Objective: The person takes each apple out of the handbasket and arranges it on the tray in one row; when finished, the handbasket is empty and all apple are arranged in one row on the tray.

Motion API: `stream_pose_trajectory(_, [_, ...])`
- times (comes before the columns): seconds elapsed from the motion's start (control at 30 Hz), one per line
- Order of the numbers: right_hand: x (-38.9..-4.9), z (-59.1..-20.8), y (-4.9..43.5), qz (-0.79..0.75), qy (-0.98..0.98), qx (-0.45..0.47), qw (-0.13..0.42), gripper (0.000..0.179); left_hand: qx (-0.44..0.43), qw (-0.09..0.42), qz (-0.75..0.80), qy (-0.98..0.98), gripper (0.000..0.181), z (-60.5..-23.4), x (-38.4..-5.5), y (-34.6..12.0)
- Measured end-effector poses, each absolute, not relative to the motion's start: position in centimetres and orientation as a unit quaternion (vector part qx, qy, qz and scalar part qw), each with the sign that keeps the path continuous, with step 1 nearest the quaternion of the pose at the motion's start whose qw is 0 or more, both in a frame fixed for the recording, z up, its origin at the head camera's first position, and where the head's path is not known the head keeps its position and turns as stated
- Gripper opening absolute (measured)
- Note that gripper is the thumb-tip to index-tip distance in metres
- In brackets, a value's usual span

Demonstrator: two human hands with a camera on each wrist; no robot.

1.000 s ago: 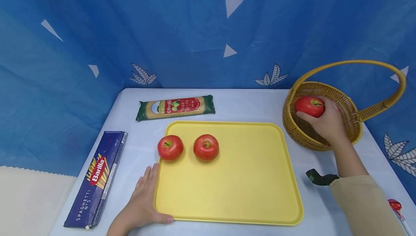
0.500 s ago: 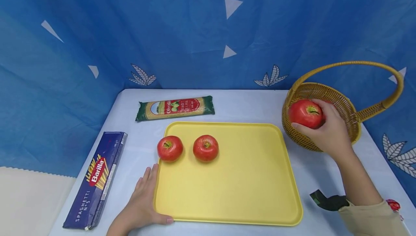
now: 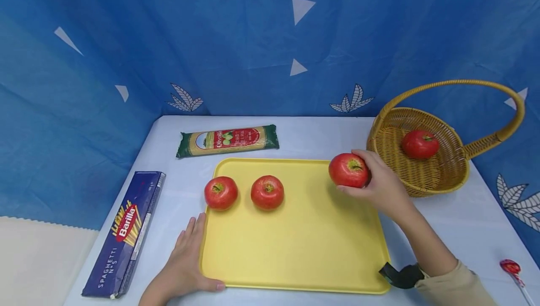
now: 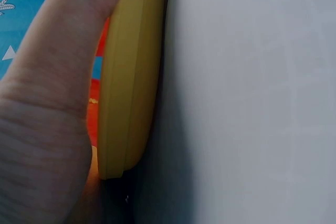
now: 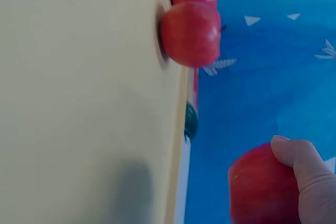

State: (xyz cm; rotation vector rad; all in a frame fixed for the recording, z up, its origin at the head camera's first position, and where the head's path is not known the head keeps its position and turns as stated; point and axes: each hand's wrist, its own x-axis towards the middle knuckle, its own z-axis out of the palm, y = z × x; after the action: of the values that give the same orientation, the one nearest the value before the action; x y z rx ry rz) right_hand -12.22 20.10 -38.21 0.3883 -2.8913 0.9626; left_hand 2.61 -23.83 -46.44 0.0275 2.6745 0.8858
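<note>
My right hand (image 3: pixel 386 191) grips a red apple (image 3: pixel 347 171) with fingers and thumb, over the back right part of the yellow tray (image 3: pixel 303 245). In the right wrist view the held apple (image 5: pixel 262 190) shows beside the thumb, and a shadow falls on the tray. Two more red apples sit at the tray's back left: one (image 3: pixel 221 193) overlaps the left rim, the other (image 3: pixel 267 192) stands just right of it. Along the tray's front left corner rests my left hand (image 3: pixel 182 264), fingers straight. Its thumb (image 4: pixel 58 45) lies by the tray's rim in the left wrist view.
A wicker basket (image 3: pixel 386 149) with a tall handle stands at the back right, one apple (image 3: pixel 420 144) inside. A green-ended pasta packet (image 3: pixel 228 139) lies behind the tray, a blue spaghetti box (image 3: pixel 124 233) at left, a lollipop (image 3: pixel 510 266) at front right.
My right hand has lifted the apple out of the basket and carried it left over the tray. The apple left in the basket is now fully visible. The left hand has stayed put.
</note>
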Motion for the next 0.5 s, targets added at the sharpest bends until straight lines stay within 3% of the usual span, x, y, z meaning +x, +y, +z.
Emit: stream_pose_trajectory(0.5, [-12.3,-41.6,15.5,0.277,-0.945,0.151,-0.083,0.091,0.018,0.146,0.311,0.939,0.162,-46.7,2.9,-23.9])
